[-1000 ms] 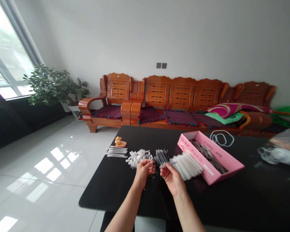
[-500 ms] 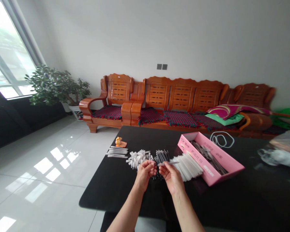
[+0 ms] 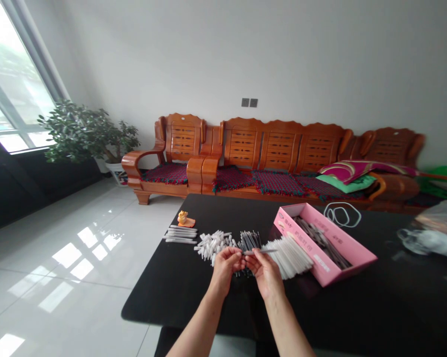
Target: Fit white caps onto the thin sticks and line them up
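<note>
Through the head camera I look forward and down from close behind the near edge of the tabletop [image 3: 167, 290], facing the wooden settee [image 3: 281, 146] beyond.

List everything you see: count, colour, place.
table: one, black, centre
held tube: one, grey, above table
rods: many, black, beyond held tube
short tubes: many, white, left of rods
box: one, pink, table's right half
long tubes: many, whitish, left of box
sticks: many, brownish, in box
slim pieces: several, grey, left of short tubes
figurine: one, yellow, behind slim pieces
cord: count unclear, white, behind box
plastic bag: one, clear, table's right end
wooden seating: one set, brown, behind table
mats: several, red and green, on seating
pillows: two, magenta and green, on seating
potted plant: one, green, left of seating
sockets: two, dark, above seating
window: one, far left
floor: one, pale, left
left hand: one, bare, near held tube
right hand: one, bare, holding held tube
</note>
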A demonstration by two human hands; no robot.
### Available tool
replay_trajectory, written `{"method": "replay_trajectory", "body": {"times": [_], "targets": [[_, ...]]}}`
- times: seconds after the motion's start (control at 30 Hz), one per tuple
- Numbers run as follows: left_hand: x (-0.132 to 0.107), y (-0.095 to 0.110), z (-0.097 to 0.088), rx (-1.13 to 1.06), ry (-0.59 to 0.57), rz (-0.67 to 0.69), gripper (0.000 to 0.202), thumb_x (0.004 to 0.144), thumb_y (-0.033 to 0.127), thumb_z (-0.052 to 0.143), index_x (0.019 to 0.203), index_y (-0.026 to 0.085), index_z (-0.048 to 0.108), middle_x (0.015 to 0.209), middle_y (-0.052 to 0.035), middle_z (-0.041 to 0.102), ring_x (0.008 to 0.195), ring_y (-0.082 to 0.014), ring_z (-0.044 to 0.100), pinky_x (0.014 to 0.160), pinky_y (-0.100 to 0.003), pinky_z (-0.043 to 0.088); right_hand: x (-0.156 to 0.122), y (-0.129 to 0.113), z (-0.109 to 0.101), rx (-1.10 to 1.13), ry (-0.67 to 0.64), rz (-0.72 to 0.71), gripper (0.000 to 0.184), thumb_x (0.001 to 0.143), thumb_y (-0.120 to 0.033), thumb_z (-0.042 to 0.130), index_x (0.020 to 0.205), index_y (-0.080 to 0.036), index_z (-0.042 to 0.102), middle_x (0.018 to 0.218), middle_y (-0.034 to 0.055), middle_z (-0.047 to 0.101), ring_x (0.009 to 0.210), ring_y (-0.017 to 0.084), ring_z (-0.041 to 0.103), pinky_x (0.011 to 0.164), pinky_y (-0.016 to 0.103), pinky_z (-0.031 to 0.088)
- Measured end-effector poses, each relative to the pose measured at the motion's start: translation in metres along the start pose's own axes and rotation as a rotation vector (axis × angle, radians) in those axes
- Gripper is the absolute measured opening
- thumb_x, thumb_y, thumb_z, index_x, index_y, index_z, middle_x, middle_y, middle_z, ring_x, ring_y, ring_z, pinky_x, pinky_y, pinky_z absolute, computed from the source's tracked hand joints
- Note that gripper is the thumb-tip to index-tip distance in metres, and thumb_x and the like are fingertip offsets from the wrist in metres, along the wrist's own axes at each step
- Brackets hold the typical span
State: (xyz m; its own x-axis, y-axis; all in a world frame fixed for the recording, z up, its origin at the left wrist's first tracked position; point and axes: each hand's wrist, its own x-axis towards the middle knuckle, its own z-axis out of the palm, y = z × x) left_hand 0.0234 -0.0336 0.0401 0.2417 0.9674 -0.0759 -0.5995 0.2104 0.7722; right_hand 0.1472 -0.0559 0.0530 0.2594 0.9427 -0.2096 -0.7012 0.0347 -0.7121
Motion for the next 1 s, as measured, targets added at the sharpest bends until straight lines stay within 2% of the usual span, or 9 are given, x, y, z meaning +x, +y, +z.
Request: {"method": "replay_trajectory", "body": {"times": [0.2,0.37,0.53,0.63,0.8,0.9,1.0], "targets": [[-0.0018,0.0009,0.0036,0.125,0.062,0.052,0.028,0.067,0.033,0.078,0.078,0.011,0.065,0.063,-0.0028,0.066,0.052,-0.0115,0.062,0.055,-0.023,0.051,-0.0009,0.0008,0.0002,-0.029,0.001,-0.042,0.030,0.060,-0.023,0.086,0.081,-0.012,0.067,0.072,0.0085,0.075,0.060,0.018,0.070,0.057,0.026,0.059],[-0.0032,0.0032,0.0060,0.143,0.062,0.067,0.029,0.066,0.035,0.078,0.077,0.011,0.065,0.062,-0.0015,0.065,0.051,-0.0114,0.062,0.054,-0.023,0.051,-0.0018,0.0012,0.0008,-0.036,0.001,-0.044,0.030,0.060,-0.024,0.086,0.081,-0.012,0.068,0.073,0.0089,0.075,0.061,0.018,0.070,0.059,0.027,0.060],[-0.0041,0.0028,0.0052,0.169,0.057,0.065,0.034,0.069,0.039,0.077,0.082,0.010,0.065,0.065,-0.0038,0.067,0.053,-0.0114,0.062,0.056,-0.023,0.053,-0.0007,0.0013,-0.0008,-0.038,0.005,-0.045,0.030,0.060,-0.024,0.086,0.080,-0.012,0.067,0.073,0.0092,0.075,0.061,0.018,0.070,0.059,0.027,0.060],[-0.0033,0.0011,0.0034,0.181,0.079,0.047,0.038,0.071,0.045,0.073,0.083,0.010,0.064,0.067,-0.0048,0.067,0.051,-0.0106,0.061,0.051,-0.022,0.052,-0.0002,0.0025,-0.0028,-0.045,0.017,-0.043,0.031,0.060,-0.024,0.086,0.082,-0.012,0.067,0.073,0.0092,0.075,0.061,0.018,0.070,0.057,0.025,0.059],[-0.0001,-0.0022,0.0008,0.271,0.079,0.041,0.042,0.072,0.051,0.070,0.067,0.011,0.058,0.053,-0.0013,0.060,0.039,-0.0079,0.051,0.036,-0.017,0.040,0.0007,0.0050,-0.0050,-0.059,0.018,-0.042,0.032,0.060,-0.025,0.086,0.082,-0.011,0.067,0.073,0.0097,0.075,0.060,0.018,0.070,0.056,0.025,0.059],[0.0018,-0.0036,-0.0008,0.319,0.062,0.081,0.040,0.072,0.048,0.071,0.062,0.012,0.057,0.047,0.0002,0.056,0.036,-0.0068,0.047,0.035,-0.016,0.037,0.0013,0.0056,-0.0047,-0.068,0.027,-0.039,0.033,0.059,-0.025,0.086,0.082,-0.012,0.066,0.071,0.0087,0.075,0.059,0.017,0.070,0.055,0.024,0.058],[0.0029,-0.0042,-0.0020,0.338,0.048,0.105,0.037,0.072,0.046,0.072,0.066,0.012,0.059,0.049,-0.0007,0.059,0.037,-0.0085,0.050,0.037,-0.018,0.041,0.0014,0.0055,-0.0040,-0.073,0.039,-0.042,0.033,0.059,-0.025,0.086,0.081,-0.012,0.066,0.070,0.0083,0.075,0.059,0.017,0.070,0.054,0.024,0.058]]}}
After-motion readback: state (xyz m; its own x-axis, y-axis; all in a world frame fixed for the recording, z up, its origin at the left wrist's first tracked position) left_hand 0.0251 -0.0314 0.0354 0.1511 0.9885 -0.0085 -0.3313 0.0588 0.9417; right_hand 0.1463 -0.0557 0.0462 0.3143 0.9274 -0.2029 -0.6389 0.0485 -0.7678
